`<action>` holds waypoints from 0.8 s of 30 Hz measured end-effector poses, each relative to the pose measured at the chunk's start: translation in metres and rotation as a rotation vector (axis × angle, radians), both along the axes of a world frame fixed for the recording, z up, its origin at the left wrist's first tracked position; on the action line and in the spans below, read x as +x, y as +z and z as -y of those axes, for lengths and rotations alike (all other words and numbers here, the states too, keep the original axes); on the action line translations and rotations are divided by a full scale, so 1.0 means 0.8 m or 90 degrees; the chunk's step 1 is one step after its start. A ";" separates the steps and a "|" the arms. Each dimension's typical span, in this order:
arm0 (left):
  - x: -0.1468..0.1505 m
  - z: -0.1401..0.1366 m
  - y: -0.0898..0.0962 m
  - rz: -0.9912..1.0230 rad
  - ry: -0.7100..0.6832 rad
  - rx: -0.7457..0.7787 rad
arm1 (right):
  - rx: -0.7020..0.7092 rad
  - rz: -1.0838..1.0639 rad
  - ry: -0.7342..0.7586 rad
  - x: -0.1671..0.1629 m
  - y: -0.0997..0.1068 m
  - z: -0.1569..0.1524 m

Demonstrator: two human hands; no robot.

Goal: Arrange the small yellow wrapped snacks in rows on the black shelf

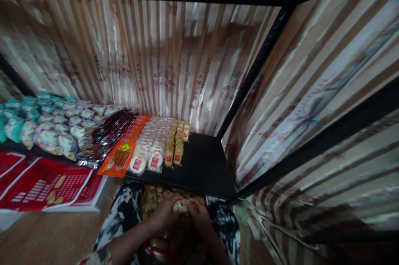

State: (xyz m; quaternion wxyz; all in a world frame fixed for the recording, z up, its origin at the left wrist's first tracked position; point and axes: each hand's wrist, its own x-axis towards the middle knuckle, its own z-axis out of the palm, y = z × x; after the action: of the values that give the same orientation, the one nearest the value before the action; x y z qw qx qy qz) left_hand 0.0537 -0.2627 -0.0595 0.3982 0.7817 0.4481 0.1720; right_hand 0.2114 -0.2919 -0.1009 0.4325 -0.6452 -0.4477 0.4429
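Note:
My left hand (166, 211) and my right hand (198, 211) are close together, fingers closed round a small clear-wrapped pale yellow snack packet (181, 206). They are above an open container of similar yellow wrapped snacks (152, 198) between my knees. The lower part of that container is dark and partly hidden by my forearms. On the black shelf (205, 165) just beyond, rows of small yellow snack packets (173, 152) stand beside rows of round white wrapped crackers (146, 159).
Left of the crackers lie an orange snack bag (123, 154), dark shiny packets (109, 134) and many white and teal bags (50, 134). A red carton (52, 184) sits at the lower left. Black metal posts (252, 73) and striped plastic sheeting (171, 57) bound the shelf.

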 end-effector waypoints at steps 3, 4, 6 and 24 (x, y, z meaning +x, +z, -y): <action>0.006 -0.007 0.012 0.014 -0.019 0.073 | -0.021 -0.149 -0.038 0.009 0.020 -0.011; 0.008 -0.009 0.015 0.019 -0.024 0.087 | -0.030 -0.167 -0.056 0.012 0.027 -0.016; 0.012 -0.012 0.021 0.043 -0.007 0.088 | -0.039 -0.187 -0.082 0.015 0.041 -0.027; 0.054 -0.022 0.014 0.209 0.197 0.131 | -0.007 -0.260 -0.192 0.027 0.076 -0.060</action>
State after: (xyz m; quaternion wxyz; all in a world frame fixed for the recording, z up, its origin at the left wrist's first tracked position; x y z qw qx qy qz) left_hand 0.0972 -0.2454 -0.0487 0.3529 0.7017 0.4721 0.4004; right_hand 0.2326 -0.2440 -0.0405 0.5715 -0.6043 -0.2475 0.4970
